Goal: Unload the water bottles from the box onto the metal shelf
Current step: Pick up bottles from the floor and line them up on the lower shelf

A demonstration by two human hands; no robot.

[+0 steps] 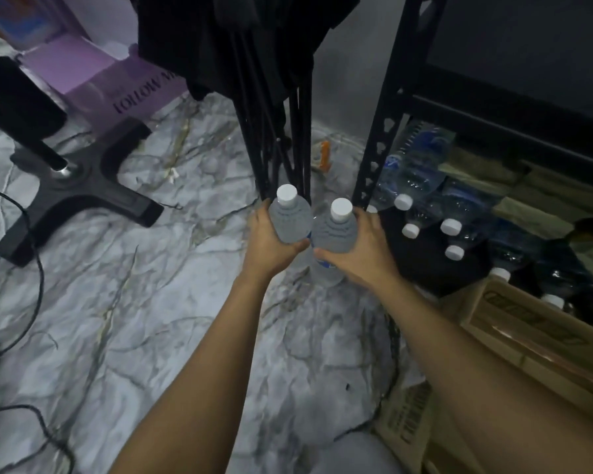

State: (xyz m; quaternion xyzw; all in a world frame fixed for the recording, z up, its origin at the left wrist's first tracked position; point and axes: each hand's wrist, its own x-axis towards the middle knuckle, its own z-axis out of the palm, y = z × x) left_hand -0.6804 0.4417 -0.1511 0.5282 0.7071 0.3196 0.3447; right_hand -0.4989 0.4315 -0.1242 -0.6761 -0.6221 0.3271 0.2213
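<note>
My left hand [266, 239] grips a clear water bottle [288, 217] with a white cap, held upright over the marble floor. Right beside it, my right hand [360, 244] grips a second water bottle [336, 230], also white-capped. Both bottles nearly touch, just left of the black metal shelf post [377, 155]. On the lowest shelf level lie several water bottles [421, 200], caps toward me. The cardboard box [528, 340] sits at the lower right with bottle caps showing at its far side.
A black stand base [83, 196] and cables lie on the floor at the left. A purple box [117, 87] stands behind it. Dark folded poles with black cloth [278, 138] stand just beyond the bottles. An orange object [325, 155] lies by the wall.
</note>
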